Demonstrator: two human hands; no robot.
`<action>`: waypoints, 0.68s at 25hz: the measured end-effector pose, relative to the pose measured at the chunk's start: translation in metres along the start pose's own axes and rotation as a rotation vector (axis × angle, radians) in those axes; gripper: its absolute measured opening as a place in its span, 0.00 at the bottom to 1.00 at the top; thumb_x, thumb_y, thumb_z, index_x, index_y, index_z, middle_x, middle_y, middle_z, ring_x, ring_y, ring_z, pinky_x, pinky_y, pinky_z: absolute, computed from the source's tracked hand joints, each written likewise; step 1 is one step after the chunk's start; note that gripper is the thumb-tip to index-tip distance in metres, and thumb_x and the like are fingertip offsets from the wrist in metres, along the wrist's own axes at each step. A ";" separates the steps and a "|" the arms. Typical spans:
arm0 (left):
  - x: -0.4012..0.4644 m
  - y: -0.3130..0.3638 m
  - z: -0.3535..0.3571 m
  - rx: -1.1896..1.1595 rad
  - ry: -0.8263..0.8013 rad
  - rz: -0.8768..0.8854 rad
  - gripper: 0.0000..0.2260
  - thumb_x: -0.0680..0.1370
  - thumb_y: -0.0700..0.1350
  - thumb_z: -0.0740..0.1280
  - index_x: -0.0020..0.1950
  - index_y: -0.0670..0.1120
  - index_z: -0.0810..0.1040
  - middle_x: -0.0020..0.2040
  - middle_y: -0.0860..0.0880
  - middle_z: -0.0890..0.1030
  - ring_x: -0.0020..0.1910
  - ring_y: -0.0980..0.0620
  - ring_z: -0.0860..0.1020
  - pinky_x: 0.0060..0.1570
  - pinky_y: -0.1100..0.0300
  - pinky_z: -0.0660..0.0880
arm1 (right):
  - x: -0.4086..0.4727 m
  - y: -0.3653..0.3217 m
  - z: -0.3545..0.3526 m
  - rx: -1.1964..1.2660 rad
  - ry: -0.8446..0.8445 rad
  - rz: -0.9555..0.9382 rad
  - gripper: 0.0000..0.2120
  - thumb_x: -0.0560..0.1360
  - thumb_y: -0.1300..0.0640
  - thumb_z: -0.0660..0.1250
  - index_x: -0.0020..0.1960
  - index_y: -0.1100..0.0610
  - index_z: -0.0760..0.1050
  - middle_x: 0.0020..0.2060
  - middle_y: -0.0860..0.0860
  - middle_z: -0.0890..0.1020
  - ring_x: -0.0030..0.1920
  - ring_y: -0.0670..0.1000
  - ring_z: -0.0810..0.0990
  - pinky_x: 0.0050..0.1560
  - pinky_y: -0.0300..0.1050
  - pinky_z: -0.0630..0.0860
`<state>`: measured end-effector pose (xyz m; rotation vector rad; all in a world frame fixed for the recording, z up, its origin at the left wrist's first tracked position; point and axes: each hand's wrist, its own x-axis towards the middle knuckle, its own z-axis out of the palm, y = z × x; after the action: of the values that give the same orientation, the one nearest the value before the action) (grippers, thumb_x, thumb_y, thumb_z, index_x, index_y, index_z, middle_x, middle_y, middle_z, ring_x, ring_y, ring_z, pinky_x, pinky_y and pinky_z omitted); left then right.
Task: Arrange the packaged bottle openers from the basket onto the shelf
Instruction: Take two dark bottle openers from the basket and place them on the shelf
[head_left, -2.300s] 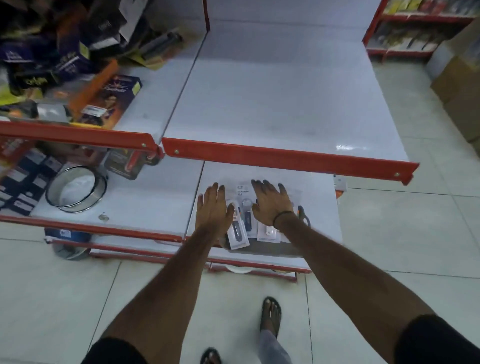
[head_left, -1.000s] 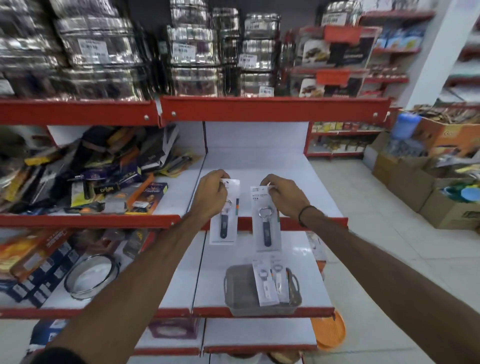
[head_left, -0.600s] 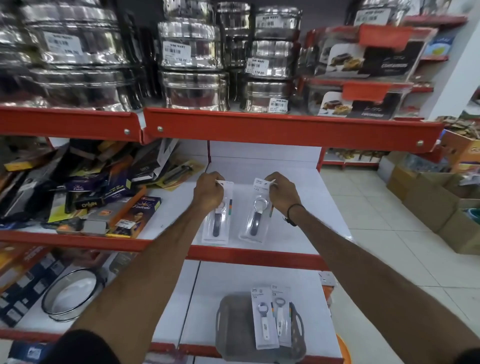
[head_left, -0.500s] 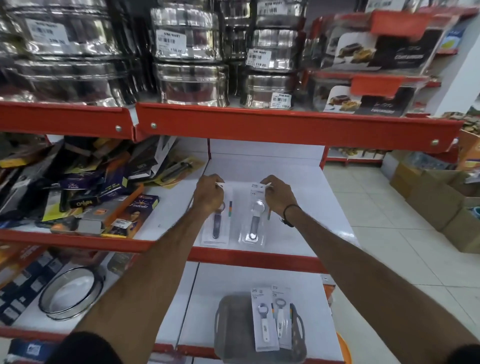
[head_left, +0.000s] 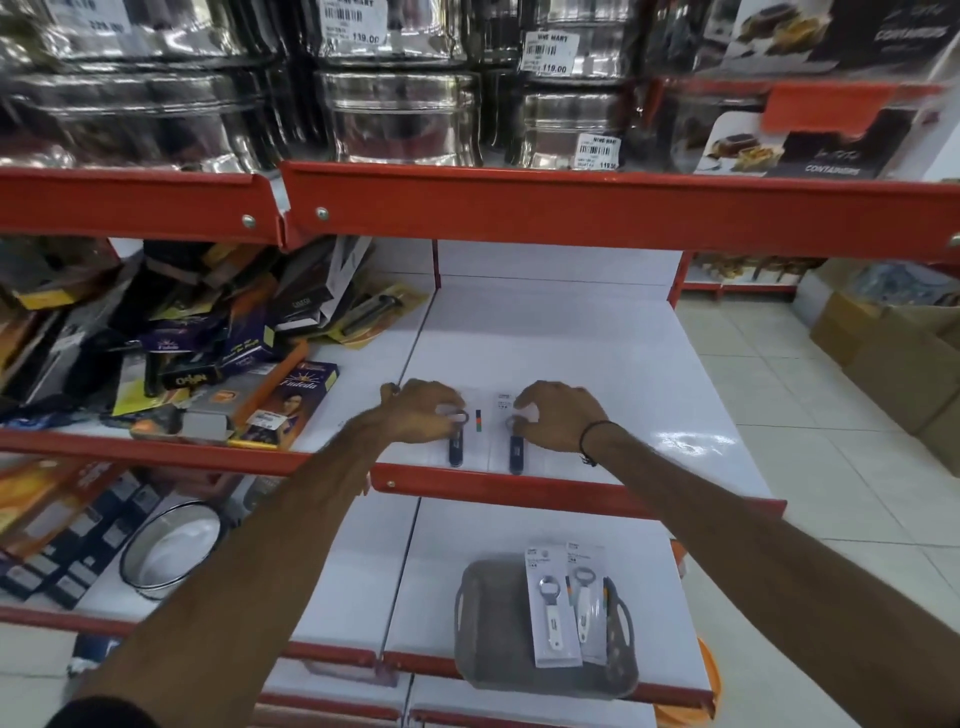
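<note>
Two dark-handled packaged bottle openers (head_left: 511, 441) flat near shelf (head_left: 597, 364) front lip. Left hand (head_left: 421, 415) and right hand (head_left: 558, 418) curled loosely over card tops, grip uncertain. At 6 o'clock, grey basket (head_left: 488, 623) with two more. Risk: dragging cards off on withdrawal.

Red-edged white shelving (head_left: 597, 213). Pale tiled floor (head_left: 810, 415) to the right. Brown cardboard boxes (head_left: 898, 364) on that floor.
</note>
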<state>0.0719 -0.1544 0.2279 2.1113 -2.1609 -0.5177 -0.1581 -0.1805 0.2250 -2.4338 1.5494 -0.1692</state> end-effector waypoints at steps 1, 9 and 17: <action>-0.003 0.001 0.002 0.010 -0.048 0.016 0.27 0.74 0.55 0.71 0.73 0.56 0.73 0.76 0.54 0.72 0.76 0.47 0.67 0.73 0.47 0.57 | -0.005 -0.002 0.002 0.014 -0.060 0.005 0.19 0.76 0.45 0.65 0.64 0.52 0.77 0.67 0.50 0.77 0.65 0.55 0.76 0.66 0.51 0.70; -0.023 0.013 0.015 -0.058 -0.044 0.059 0.31 0.77 0.46 0.66 0.80 0.53 0.62 0.83 0.52 0.60 0.82 0.50 0.58 0.80 0.49 0.48 | -0.022 -0.014 0.011 0.106 -0.144 0.088 0.24 0.79 0.51 0.60 0.74 0.50 0.66 0.76 0.51 0.67 0.77 0.54 0.63 0.78 0.59 0.54; -0.113 0.060 0.078 -0.157 0.696 0.351 0.15 0.75 0.38 0.65 0.60 0.46 0.80 0.60 0.47 0.79 0.60 0.46 0.76 0.57 0.53 0.70 | -0.123 -0.030 0.037 -0.048 0.837 -0.220 0.06 0.71 0.53 0.66 0.43 0.54 0.78 0.37 0.47 0.81 0.40 0.53 0.76 0.42 0.49 0.66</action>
<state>-0.0019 -0.0288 0.1919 1.4684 -1.9157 0.0789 -0.1756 -0.0514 0.2018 -2.7213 1.5267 -1.3436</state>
